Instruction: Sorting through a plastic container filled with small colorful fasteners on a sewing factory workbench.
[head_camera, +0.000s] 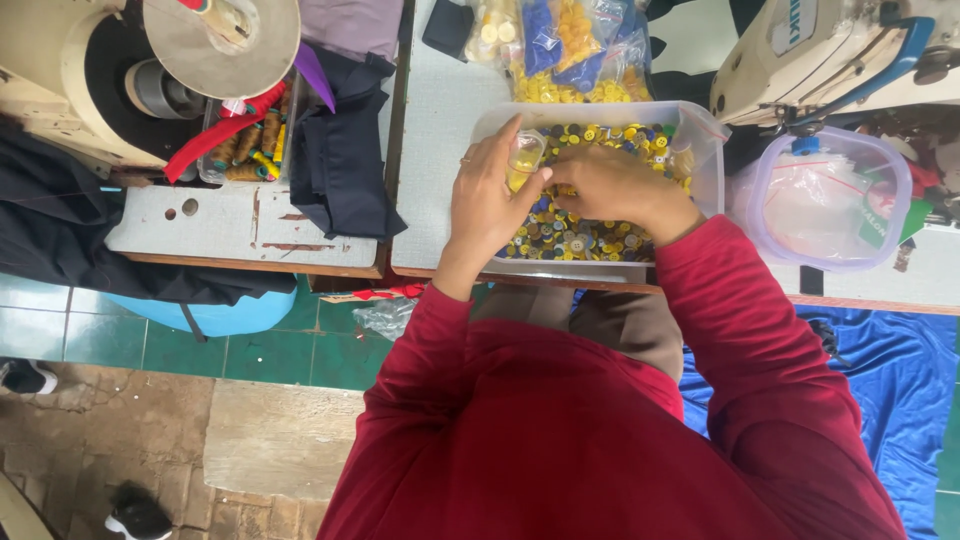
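A small sewing workshop.
Sewing machines (830, 55) stand right of a clear tub of buttons (600, 190); thread spools (250, 145) and dark cloth (340, 150) lie left of it.

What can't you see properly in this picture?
- Head view: the buttons under the left hand and right hand are covered.
- Head view: what the small clear bag holds is too blurry to tell.
- Head view: the sewing machine is cut off by the top edge.
- Head view: the lidded tub has cloudy walls that blur its contents.
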